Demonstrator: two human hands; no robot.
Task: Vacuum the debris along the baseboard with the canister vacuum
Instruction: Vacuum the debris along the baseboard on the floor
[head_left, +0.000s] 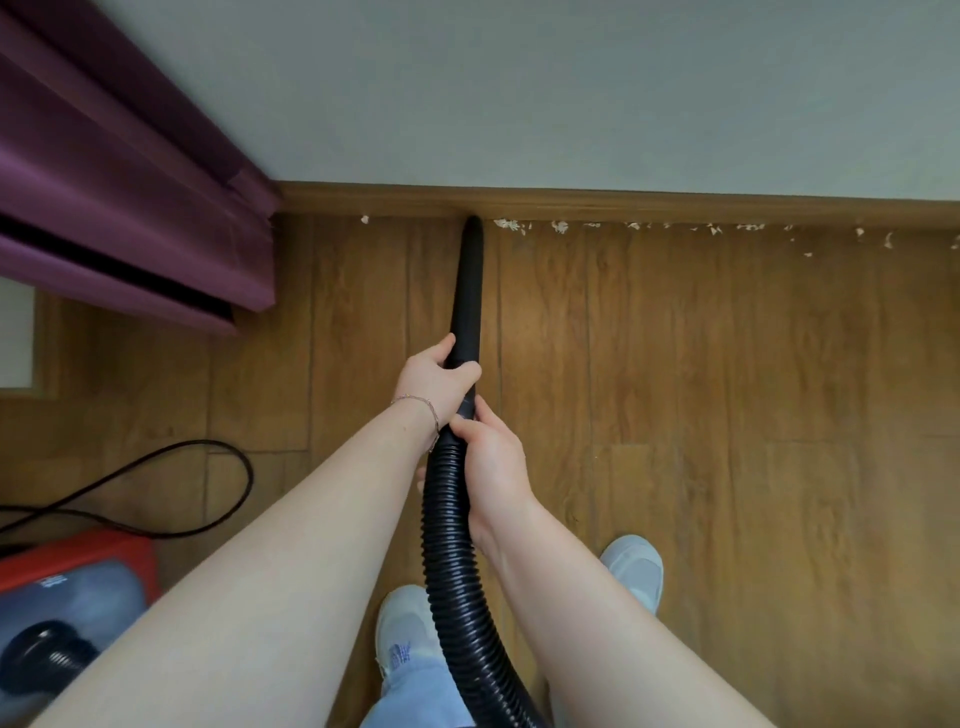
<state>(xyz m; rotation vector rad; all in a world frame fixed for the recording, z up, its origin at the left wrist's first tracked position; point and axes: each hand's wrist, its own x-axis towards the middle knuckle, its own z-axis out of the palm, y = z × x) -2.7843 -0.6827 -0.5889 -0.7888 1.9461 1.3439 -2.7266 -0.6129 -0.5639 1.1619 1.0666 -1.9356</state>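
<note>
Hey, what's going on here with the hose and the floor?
A person is vacuuming along the baseboard. The left hand grips the black nozzle, and the right hand holds the hose just behind it. The nozzle tip is at the baseboard. Debris lines the floor to its right, and a lone scrap lies to its left.

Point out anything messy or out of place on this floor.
Pale scraps litter the floor along the baseboard, right of the nozzle tip, a few strayed outward. One scrap lies left of the tip. A black cord loops loose on the floor at left.
</note>
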